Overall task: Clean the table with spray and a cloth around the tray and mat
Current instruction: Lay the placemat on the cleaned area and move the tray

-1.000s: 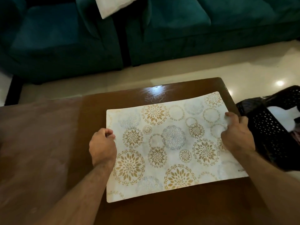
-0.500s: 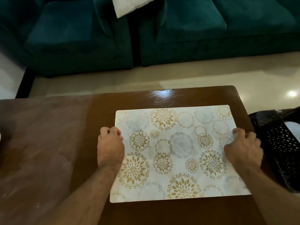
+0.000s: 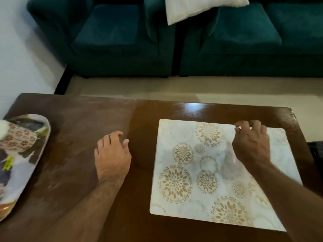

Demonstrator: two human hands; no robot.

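Mat [image 3: 201, 172] at table [image 3: 139, 215] right end; tray [image 3: 37, 154] at left edge.
Our right hand [image 3: 251, 145] pinches mat's far edge; left hand [image 3: 111, 154] relaxed, empty. Tray label unreadable.

Left hand [image 3: 112, 157]: palm down over the tabletop [image 3: 73, 137], left of the mat [image 3: 209, 172] and clear of it; fingers [image 3: 111, 137] loosely curled, holding nothing, thumb out toward the mat. Forearm runs in from below.

Right hand [image 3: 251, 145]: over the mat's far edge, fingers bent down at that edge. Grip on the edge unclear. Forearm crosses the mat's right part.
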